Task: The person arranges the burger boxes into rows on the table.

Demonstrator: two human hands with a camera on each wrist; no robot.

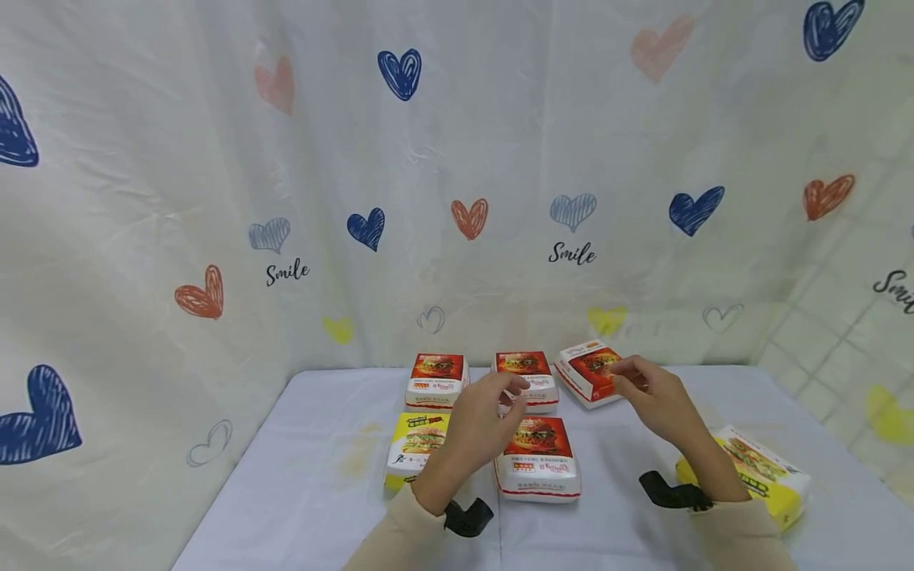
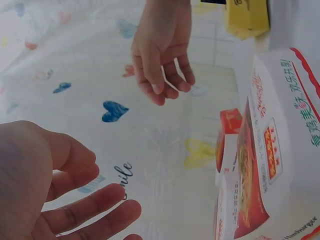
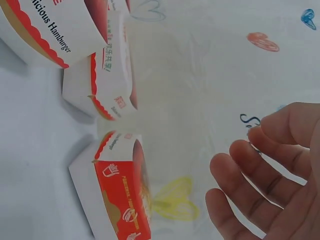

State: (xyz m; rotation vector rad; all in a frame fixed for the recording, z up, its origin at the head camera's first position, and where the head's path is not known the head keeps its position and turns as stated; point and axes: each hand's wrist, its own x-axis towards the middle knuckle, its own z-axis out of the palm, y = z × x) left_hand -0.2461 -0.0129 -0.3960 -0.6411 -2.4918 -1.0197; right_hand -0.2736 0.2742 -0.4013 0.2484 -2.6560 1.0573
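Observation:
My left hand [image 1: 477, 420] hovers over the boxes in the head view, fingers loosely bent and holding nothing. Below it are a red-and-white hamburger box [image 1: 539, 468] and a yellow hamburger box [image 1: 412, 446]. Its fingertips overlap the back middle red hamburger box [image 1: 548, 396]. My right hand [image 1: 660, 403] is raised beside the turned red hamburger box [image 1: 589, 371] at the back. The right wrist view shows that hand [image 3: 270, 185] apart from the boxes, fingers relaxed with nothing between them. Beneath the right forearm lies another yellow hamburger box [image 1: 781, 484], partly hidden.
One more red hamburger box [image 1: 437, 381] sits at the back left, behind the yellow one. All boxes lie on a white-covered table [image 1: 307, 476]. A pale curtain [image 1: 500, 159] printed with hearts hangs right behind the table's back edge.

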